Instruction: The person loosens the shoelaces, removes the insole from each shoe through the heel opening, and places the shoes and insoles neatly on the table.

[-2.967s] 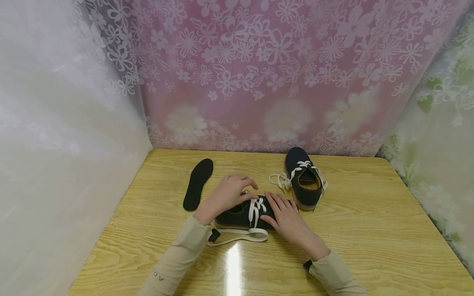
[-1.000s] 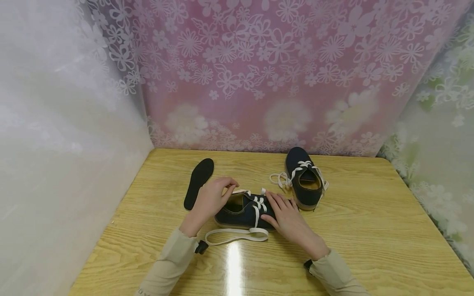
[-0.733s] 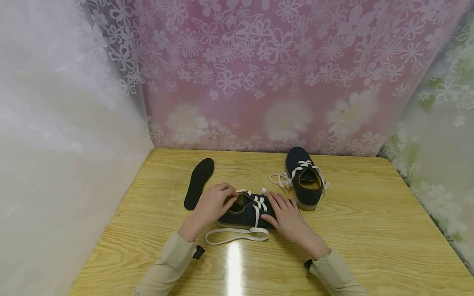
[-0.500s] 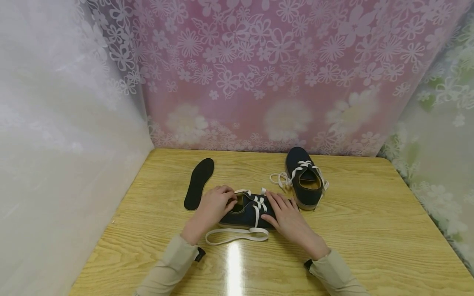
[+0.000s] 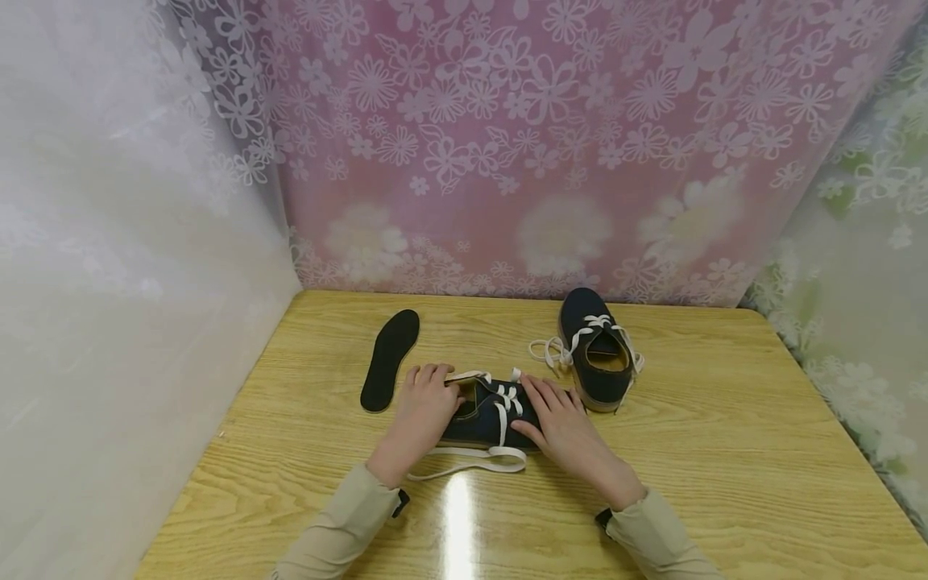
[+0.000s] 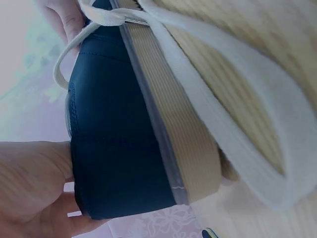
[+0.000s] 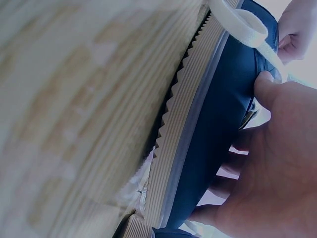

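Note:
A navy canvas sneaker (image 5: 477, 428) with white laces lies across the middle of the table, toe to the right. My left hand (image 5: 419, 417) grips its heel, thumb inside the shoe mouth and fingers behind the heel in the left wrist view. Over the toe rests my right hand (image 5: 569, 431), its fingers fairly straight across the top and its thumb on the near side by the laces. One loose white lace (image 6: 195, 101) makes a loop on the table along the near side of the sole. The other lace end runs along the far side of the shoe mouth.
A black insole (image 5: 389, 362) lies to the left, just beyond my left hand. At the back right stands a second navy sneaker (image 5: 580, 310), laces spread out, close to the first one's toe. Floral curtains surround the wooden table (image 5: 732, 451) at the back and sides.
My left hand has gone from over the laces to the far side of the shoe mouth, then round to the heel. A lace now lies beyond the mouth. My right hand has stayed put.

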